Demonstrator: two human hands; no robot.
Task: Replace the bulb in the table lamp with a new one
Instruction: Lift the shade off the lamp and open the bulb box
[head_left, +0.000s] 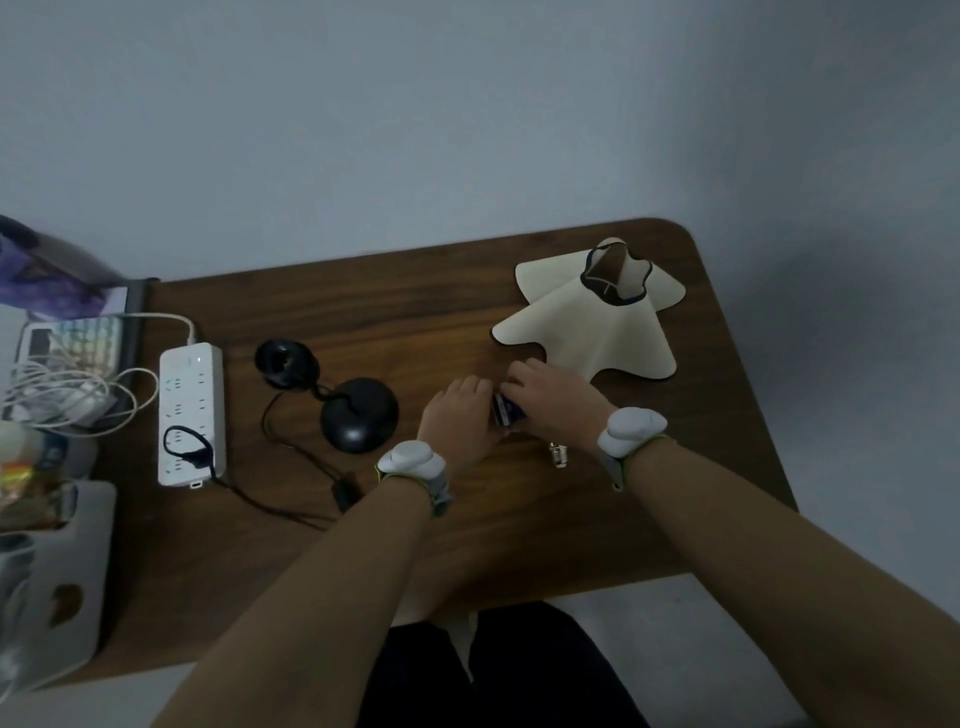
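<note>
Both hands meet at the middle of the wooden table. My left hand and my right hand grip a small dark blue bulb box between them; most of the box is hidden by the fingers. The black lamp base with its bent neck and bare socket head lies to the left. The cream wavy lampshade stands apart on the table, behind my right hand. A small pale bulb-like piece lies under my right wrist.
A white power strip with a black plug sits left of the lamp, and the black cord trails across the table. Clutter, cables and a white holder crowd the left edge. The table's right and front edges are near.
</note>
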